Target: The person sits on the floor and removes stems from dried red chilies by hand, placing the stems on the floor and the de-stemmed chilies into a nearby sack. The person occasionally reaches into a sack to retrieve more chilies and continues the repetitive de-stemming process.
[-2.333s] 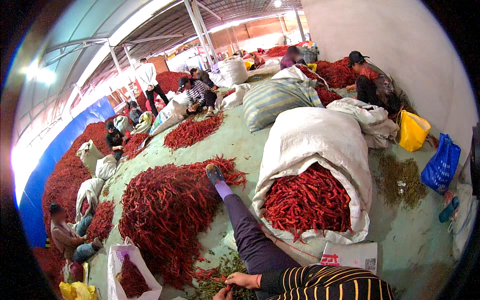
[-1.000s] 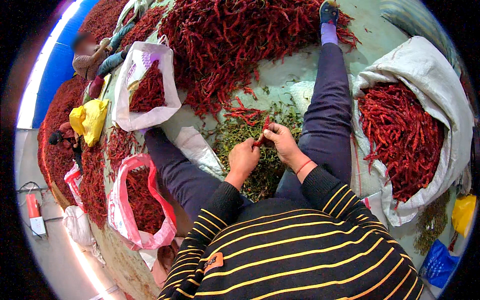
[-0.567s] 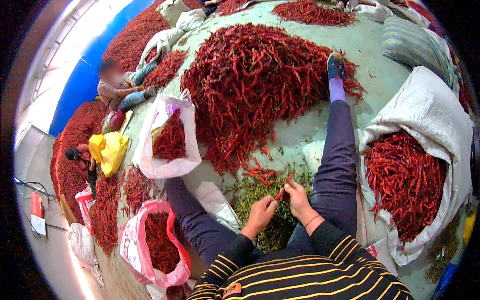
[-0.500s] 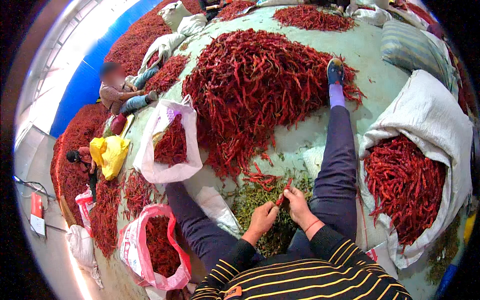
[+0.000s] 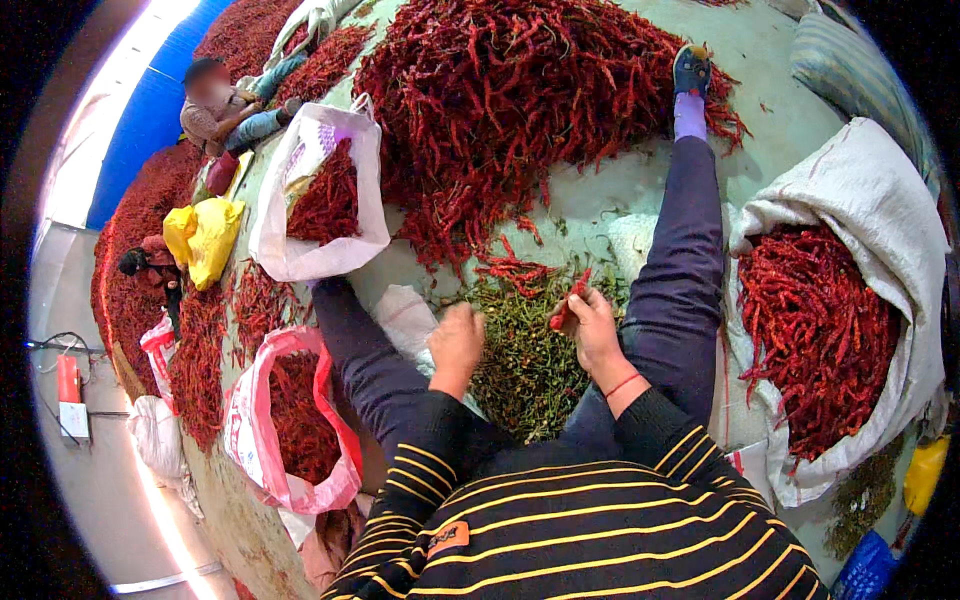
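The left hand [image 5: 457,345] and right hand [image 5: 599,338], previously together, are now apart. The right grips a red pepper [image 5: 579,286] above green stems [image 5: 525,365]; the left is curled, blurred, contents indeterminable.

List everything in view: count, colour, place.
held pepper: 1, red, centre
pepper piles: several, red, top and left
stem heap: 1, green, centre
open sack: 1, white, right, holding peppers
striped sack: 1, bluish and tan, upper right
handled bag: 1, white, left of centre
round bag: 1, pink and white, lower left
plastic bags: 2, yellow, left and lower right
carrier bag: 1, blue, lower right
coworkers: at least 2, brownish tops, left
legs: 2, navy, beside stem heap
left hand: 1, bare, blurred, left of centre
right hand: 1, bare, holding pepper
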Motion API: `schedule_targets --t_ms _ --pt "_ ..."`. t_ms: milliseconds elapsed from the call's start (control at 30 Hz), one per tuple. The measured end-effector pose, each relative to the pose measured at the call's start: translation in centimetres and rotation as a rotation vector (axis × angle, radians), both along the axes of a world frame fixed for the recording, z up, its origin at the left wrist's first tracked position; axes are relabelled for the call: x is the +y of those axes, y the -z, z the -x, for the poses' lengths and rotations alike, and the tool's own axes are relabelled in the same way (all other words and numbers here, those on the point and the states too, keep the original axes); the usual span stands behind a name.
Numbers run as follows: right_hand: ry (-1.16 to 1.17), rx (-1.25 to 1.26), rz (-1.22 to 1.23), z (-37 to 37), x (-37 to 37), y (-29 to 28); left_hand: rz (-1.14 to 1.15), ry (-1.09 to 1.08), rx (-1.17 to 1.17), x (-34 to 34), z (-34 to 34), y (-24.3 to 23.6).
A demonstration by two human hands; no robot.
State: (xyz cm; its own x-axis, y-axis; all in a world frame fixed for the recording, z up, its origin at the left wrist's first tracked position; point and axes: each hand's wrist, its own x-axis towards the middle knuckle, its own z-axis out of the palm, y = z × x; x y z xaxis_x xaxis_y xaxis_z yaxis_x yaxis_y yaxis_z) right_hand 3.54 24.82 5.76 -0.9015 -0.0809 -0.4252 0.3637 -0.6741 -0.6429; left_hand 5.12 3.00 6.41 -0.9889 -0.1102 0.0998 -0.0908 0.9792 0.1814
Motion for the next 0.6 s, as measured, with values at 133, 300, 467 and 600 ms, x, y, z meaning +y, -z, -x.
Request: schedule_targets --t_ms 133,300,467,600 --pt "-0.024 -0.024 0.045 0.3 -0.5 0.9 -0.017 0.069 0.042 0.2 4.3 -1.1" --pt "-0.090 0.054 -0.107 0.5 -1.1 2.1 0.096 0.259 0.092 2.1 9.1 1.2" --pt "-0.193 0.029 -0.171 0.3 -0.7 1.0 0.297 0.296 0.041 1.1 10.5 4.1" --pt "-0.200 -0.060 -0.080 0.6 -0.2 1.1 -0.023 0.185 -0.092 2.0 10.1 0.9"
